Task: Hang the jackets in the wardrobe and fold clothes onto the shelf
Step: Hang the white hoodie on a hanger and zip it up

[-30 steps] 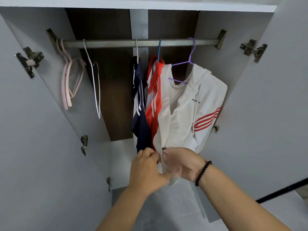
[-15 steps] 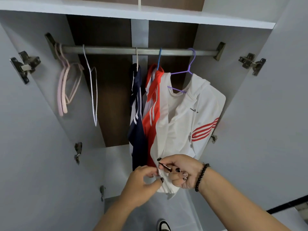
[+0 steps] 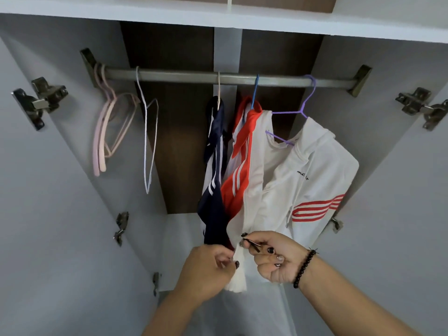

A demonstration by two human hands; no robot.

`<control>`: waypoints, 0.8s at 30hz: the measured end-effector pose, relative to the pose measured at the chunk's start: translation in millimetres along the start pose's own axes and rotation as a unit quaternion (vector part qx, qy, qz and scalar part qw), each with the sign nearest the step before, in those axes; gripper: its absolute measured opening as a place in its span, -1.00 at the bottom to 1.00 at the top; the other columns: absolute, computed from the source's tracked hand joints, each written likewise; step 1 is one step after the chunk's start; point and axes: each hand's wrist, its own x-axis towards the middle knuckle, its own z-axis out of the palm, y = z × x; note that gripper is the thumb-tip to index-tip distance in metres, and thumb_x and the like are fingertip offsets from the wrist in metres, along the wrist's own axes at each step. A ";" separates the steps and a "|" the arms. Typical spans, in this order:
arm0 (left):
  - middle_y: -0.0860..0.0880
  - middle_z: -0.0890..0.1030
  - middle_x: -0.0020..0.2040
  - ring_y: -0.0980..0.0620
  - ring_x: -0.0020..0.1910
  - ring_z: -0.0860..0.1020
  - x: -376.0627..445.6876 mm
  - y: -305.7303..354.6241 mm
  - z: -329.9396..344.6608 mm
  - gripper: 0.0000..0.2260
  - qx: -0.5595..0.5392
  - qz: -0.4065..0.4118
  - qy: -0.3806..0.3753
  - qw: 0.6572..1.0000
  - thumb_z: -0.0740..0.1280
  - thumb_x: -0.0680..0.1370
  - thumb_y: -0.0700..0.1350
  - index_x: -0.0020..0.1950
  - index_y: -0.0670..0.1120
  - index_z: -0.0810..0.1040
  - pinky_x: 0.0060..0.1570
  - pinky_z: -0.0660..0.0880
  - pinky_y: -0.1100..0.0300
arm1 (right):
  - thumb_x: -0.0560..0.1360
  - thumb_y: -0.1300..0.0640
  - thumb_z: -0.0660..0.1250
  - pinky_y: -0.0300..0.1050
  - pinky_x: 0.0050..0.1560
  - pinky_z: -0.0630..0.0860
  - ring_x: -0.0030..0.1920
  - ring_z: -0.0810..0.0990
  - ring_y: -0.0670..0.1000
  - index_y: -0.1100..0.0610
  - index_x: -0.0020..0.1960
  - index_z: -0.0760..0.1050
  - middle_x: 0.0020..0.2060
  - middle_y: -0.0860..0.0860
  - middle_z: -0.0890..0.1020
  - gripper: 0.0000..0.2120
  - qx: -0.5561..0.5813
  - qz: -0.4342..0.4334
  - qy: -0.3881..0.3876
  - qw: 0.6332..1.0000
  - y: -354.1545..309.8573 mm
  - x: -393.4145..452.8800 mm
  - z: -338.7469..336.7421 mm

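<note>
White red-striped jacket (image 3: pixel 291 190), seemingly half-zipped

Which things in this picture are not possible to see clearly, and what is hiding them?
- Small print on the white jacket, head view: too small to read.
- Whether its zip is joined: hidden by the left hand and right hand at the hem.
- The wardrobe floor: cut by the bottom edge and both arms.
- The navy jacket front: hangs edge-on.
</note>
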 end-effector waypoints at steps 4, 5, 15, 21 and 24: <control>0.21 0.67 -0.17 0.22 -0.18 0.60 8.6 6.2 -2.3 -0.85 0.092 0.014 0.001 0.996 0.36 0.45 -0.01 -0.02 0.10 0.68 -0.08 0.55 0.32 | 0.42 0.23 0.29 -0.36 -0.74 0.06 -0.76 0.16 -0.14 0.25 -0.33 0.47 -0.67 -0.08 0.24 -0.84 0.042 -0.007 -0.004 0.999 -5.1 7.2 -6.0; 0.20 0.67 -0.15 0.20 -0.16 0.59 9.7 7.1 -3.3 -0.84 0.127 0.025 0.011 0.992 0.34 0.47 0.01 0.00 0.10 0.67 -0.06 0.53 0.31 | 0.41 0.24 0.28 -0.36 -0.74 0.05 -0.76 0.16 -0.14 0.25 -0.33 0.46 -0.68 -0.08 0.23 -0.85 0.065 -0.012 -0.003 0.998 -7.1 9.6 -7.2; 0.12 0.66 0.03 0.09 -0.02 0.58 16.3 -7.0 -12.8 -0.81 0.259 0.021 0.080 0.962 0.20 0.63 0.00 0.15 0.12 0.58 0.05 0.42 0.26 | 0.38 0.29 0.21 -0.36 -0.73 0.03 -0.77 0.15 -0.13 0.19 -0.30 0.36 -0.70 -0.09 0.23 -0.91 0.171 -0.059 0.004 0.984 -32.9 17.7 5.7; 0.12 0.66 0.02 0.09 -0.02 0.58 4.0 -20.8 -0.1 -0.81 0.241 0.013 0.078 0.967 0.21 0.63 -0.06 0.14 0.10 0.59 -0.09 0.46 0.30 | 0.38 0.30 0.23 -0.36 -0.73 0.03 -0.77 0.15 -0.13 0.16 -0.30 0.35 -0.70 -0.09 0.23 -0.88 0.168 -0.061 0.022 0.984 -27.8 5.5 2.9; 0.11 0.66 0.05 0.10 0.00 0.59 -3.2 -30.4 6.3 -0.79 0.230 0.007 0.070 0.971 0.19 0.63 -0.06 0.15 0.10 0.59 -0.12 0.44 0.30 | 0.38 0.31 0.21 -0.35 -0.73 0.04 -0.77 0.15 -0.13 0.16 -0.30 0.34 -0.70 -0.08 0.23 -0.88 0.176 -0.063 0.026 0.982 -20.4 0.7 1.1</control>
